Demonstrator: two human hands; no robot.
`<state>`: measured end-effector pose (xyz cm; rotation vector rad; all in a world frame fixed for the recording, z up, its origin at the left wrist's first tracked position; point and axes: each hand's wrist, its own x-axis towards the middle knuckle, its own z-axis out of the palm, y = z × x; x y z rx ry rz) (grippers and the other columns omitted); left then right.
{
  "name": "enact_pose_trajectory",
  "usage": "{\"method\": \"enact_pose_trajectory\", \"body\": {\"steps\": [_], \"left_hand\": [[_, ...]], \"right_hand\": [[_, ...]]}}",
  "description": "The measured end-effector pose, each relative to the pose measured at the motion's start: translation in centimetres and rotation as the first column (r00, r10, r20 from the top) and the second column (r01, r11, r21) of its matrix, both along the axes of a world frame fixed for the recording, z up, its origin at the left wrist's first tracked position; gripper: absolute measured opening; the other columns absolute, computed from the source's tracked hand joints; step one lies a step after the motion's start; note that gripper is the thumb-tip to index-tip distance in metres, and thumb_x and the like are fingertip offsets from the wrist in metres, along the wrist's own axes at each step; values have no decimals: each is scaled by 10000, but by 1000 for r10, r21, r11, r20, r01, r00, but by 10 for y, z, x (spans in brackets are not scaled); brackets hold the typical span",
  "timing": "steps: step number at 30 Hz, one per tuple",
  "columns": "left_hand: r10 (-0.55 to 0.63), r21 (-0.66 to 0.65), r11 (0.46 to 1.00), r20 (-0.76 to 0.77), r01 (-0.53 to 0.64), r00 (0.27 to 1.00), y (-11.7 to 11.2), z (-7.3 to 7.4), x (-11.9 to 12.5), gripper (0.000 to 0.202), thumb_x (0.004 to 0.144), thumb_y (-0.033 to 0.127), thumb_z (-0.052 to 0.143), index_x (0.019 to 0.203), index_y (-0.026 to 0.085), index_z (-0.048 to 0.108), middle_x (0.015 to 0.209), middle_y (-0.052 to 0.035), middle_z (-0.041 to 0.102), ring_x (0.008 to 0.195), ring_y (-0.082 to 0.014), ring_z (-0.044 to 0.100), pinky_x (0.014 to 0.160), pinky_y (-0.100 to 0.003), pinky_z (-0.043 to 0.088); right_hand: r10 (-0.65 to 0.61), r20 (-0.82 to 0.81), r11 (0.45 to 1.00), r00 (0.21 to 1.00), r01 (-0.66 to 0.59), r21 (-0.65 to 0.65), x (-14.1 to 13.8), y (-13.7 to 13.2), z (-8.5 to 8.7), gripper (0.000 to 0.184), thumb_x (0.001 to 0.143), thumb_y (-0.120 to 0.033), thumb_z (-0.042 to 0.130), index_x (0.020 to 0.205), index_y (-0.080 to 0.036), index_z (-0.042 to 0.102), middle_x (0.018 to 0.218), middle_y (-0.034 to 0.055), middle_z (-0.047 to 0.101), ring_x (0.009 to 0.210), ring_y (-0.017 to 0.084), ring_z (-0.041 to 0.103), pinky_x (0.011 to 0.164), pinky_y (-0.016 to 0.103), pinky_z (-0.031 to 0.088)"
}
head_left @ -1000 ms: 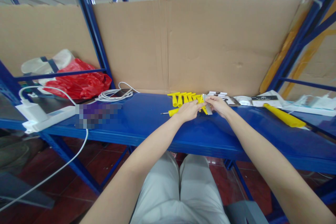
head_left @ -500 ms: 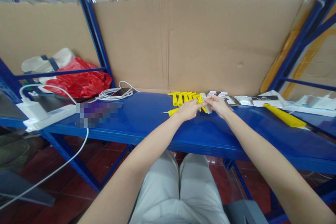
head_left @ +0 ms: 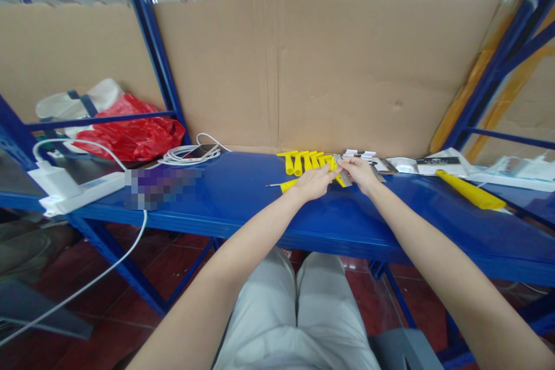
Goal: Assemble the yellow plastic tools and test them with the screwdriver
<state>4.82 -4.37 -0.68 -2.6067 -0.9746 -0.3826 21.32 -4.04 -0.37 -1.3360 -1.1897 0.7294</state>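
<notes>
My left hand [head_left: 314,182] and my right hand [head_left: 359,174] meet over the blue shelf [head_left: 243,196], fingers pinched together on a small yellow plastic piece with a thin grey metal blade [head_left: 341,176]. A row of several yellow T-shaped handles [head_left: 303,162] lies just behind the hands against the cardboard wall. A yellow-handled screwdriver [head_left: 284,185] lies on the shelf by my left hand. How the grip is shared between the two hands is hard to make out.
A long yellow tool [head_left: 470,196] and flat packets [head_left: 433,165] lie to the right. A coiled white cable [head_left: 188,155], a red plastic bag [head_left: 130,133] and a white power strip with charger [head_left: 69,191] are at left. Cardboard [head_left: 347,69] backs the shelf.
The hands stayed in place over the shelf; the grey blade between the fingers has shifted slightly, first raised, now lower and angled to the right.
</notes>
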Motion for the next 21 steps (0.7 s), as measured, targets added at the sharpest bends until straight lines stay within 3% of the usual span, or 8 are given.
{"method": "enact_pose_trajectory", "body": {"steps": [5,11,14,18,21], "left_hand": [[1,2,1000,-15,-1,1000,0,0,-1,610,933,102,370,1513,291,346,1270,-122,590,1086,-237,623,846,-343,510],[-38,-23,999,51,39,998,0,-2,1,604,936,102,355,1495,328,380,1285,-110,586,1090,-240,611,874,-363,503],[-29,-52,998,92,34,995,1,0,1,591,942,114,348,1498,313,380,1294,-108,576,1094,-233,603,904,-360,490],[-4,-77,997,155,16,988,5,3,-3,568,957,145,365,1506,291,372,1228,-118,597,1051,-230,614,917,-366,482],[30,-96,995,186,-12,982,10,3,-7,535,978,175,342,1500,286,383,1206,-117,608,1032,-228,619,920,-372,482]], "right_hand": [[57,-58,997,997,-60,-58,4,4,-3,326,717,-395,767,659,-189,521,537,-41,506,469,92,467,449,207,374],[99,-55,994,994,-101,-35,8,14,-7,335,730,-424,765,657,-191,536,522,-37,510,486,101,495,477,210,424],[100,-76,995,992,-101,-16,11,14,-4,265,802,-384,698,687,-184,566,555,-20,550,520,106,528,497,204,444],[-74,-87,997,993,74,-6,22,16,1,166,854,-230,576,702,-165,589,617,6,597,527,88,529,495,181,430],[-265,140,963,954,268,1,35,19,1,120,817,-168,553,736,-150,640,721,50,673,618,121,598,572,214,487]]}}
